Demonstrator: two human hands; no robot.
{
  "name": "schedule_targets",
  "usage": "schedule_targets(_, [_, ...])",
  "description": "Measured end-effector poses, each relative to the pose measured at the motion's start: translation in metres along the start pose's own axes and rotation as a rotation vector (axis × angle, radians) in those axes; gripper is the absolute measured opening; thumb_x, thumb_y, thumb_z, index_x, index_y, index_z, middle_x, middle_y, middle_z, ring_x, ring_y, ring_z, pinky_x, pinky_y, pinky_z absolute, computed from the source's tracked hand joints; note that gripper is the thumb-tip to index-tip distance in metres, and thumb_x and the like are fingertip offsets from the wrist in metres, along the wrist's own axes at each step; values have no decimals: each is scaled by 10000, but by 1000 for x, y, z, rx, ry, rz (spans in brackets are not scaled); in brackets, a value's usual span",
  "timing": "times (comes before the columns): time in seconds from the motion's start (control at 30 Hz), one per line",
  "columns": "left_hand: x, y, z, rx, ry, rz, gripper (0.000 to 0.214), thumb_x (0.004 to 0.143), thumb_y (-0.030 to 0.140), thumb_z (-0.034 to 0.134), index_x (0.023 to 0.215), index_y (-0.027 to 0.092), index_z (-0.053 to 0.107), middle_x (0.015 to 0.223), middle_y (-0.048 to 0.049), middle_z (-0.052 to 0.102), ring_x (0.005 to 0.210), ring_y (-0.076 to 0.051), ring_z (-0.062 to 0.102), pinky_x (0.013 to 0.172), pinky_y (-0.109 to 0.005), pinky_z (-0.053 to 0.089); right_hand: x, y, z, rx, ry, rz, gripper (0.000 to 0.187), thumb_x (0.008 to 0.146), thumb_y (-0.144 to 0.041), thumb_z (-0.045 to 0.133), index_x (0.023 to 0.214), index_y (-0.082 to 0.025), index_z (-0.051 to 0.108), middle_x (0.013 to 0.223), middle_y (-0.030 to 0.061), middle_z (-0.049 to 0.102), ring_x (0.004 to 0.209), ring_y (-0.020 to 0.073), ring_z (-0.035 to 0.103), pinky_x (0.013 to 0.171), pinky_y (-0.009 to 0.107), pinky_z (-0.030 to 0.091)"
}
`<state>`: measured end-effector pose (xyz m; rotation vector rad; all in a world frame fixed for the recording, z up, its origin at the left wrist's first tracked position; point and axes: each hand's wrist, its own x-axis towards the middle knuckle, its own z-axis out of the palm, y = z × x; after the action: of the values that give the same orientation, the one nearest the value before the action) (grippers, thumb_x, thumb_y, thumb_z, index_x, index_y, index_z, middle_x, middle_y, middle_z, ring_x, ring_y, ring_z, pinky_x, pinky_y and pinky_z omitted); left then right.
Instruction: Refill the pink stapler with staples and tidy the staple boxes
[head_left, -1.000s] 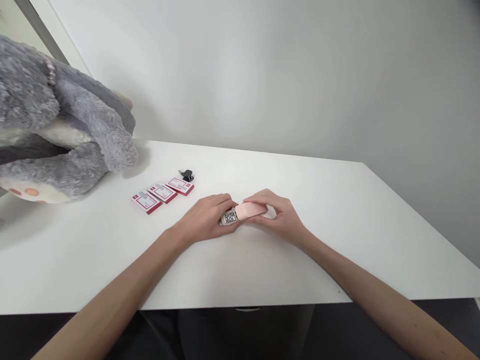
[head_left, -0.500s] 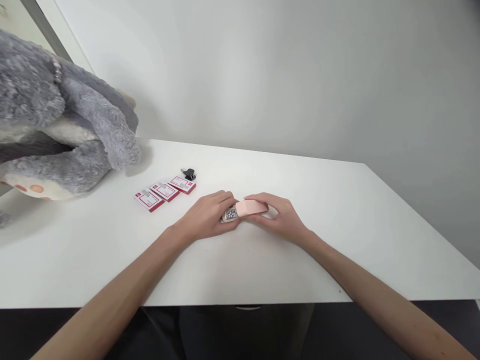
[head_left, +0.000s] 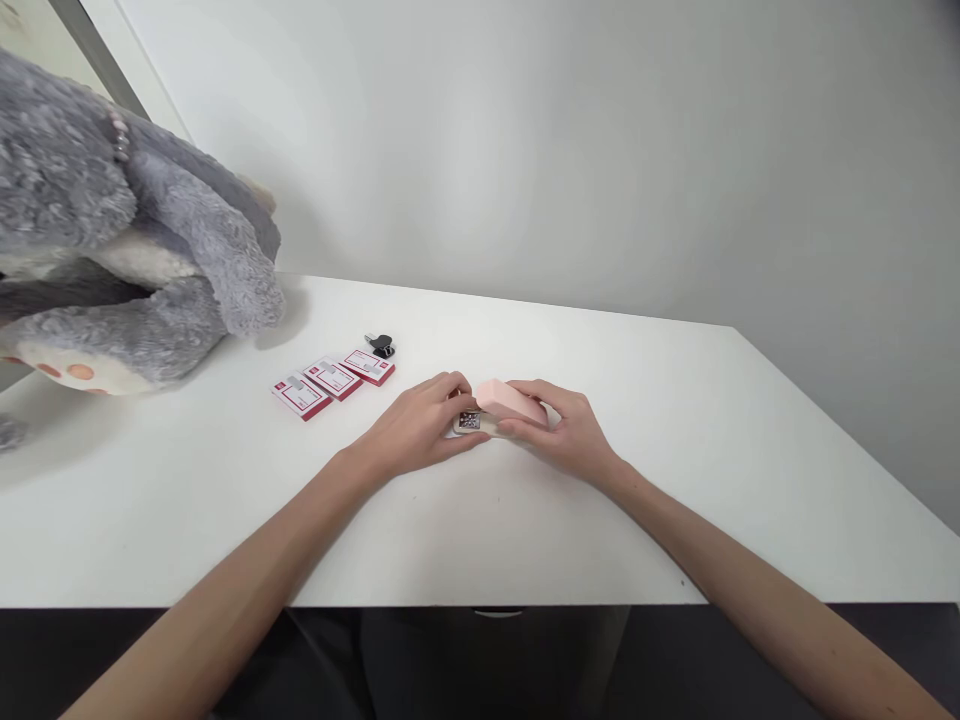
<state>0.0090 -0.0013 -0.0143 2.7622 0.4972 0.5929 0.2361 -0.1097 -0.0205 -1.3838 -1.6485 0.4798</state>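
A pink stapler (head_left: 511,400) with a pale base lies on the white table between my hands, its pink upper arm tilted up from the base. At its left end a square patterned metal plate (head_left: 470,420) shows on the base. My left hand (head_left: 424,425) is closed around that end, fingertips near the plate and thumb along the near side. My right hand (head_left: 562,425) grips the pink upper arm from the right, fingers behind it and thumb in front. The base's right part is hidden by my right hand.
Three red-and-white small boxes (head_left: 334,378) lie in a slanted row to the left on the table (head_left: 600,530). Beside them is a black staple remover (head_left: 382,345). A large grey plush toy (head_left: 180,240) sits at the far left, and a wall (head_left: 525,150) stands behind the table.
The stapler's pink upper arm has risen and tilted away from the base in my right hand. My left hand stays at the base's left end; the view has shifted slightly.
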Motion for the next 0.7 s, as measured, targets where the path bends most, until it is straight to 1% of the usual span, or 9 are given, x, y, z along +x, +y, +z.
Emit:
schedule_targets(0.17, [0,1,-1,-8,-3,-1,362,1038,506,551,1160,214,726,1097,-85,646,913,-200,617,721,-316,474,0,1,2,-35,18,15,314,908,-423,789,1200,-312,759,1087,31,779,934,231,711,788,360,596])
schedule_targets(0.33, [1,-1,1,-17,5,-29,394,1025,548,556,1037,189,717,1085,-97,648,895,-211,618,710,-331,478,2,1,5,-109,-16,-22,280,926,-431,767,1183,-322,770,1035,37,780,912,241,709,793,381,588])
schedule_targets(0.4, [1,-2,1,-24,6,-38,399,1021,557,560,1033,189,714,1095,-103,657,921,-225,626,745,-351,492,2,0,5,-117,-16,-20,289,925,-441,761,1187,-319,766,1053,44,782,917,248,711,792,388,587])
schedule_targets(0.47, [1,-3,0,-16,20,-37,403,1011,568,578,1084,196,710,1126,-108,666,972,-245,632,816,-384,504,2,-1,5,-101,-10,5,301,923,-444,755,1195,-314,754,1091,45,783,930,253,716,795,390,588])
schedule_targets(0.53, [1,-3,-2,21,55,-23,437,988,592,609,1157,197,693,1168,-114,671,1029,-265,627,886,-420,499,3,-2,5,-70,-6,39,312,935,-435,735,1221,-310,732,1147,40,780,968,253,721,822,389,588])
schedule_targets(0.6, [0,-4,-4,85,116,-23,472,979,606,620,1208,196,668,1209,-120,670,1089,-284,614,947,-451,483,3,-3,4,-42,2,72,328,948,-429,713,1252,-305,709,1201,37,771,1020,254,721,858,389,588])
schedule_targets(0.7, [0,-8,-7,195,240,-109,394,1029,536,557,1213,200,650,1244,-128,663,1145,-297,592,1014,-486,452,4,-3,2,-19,18,121,385,953,-434,697,1314,-303,679,1295,46,745,1121,272,709,916,404,589])
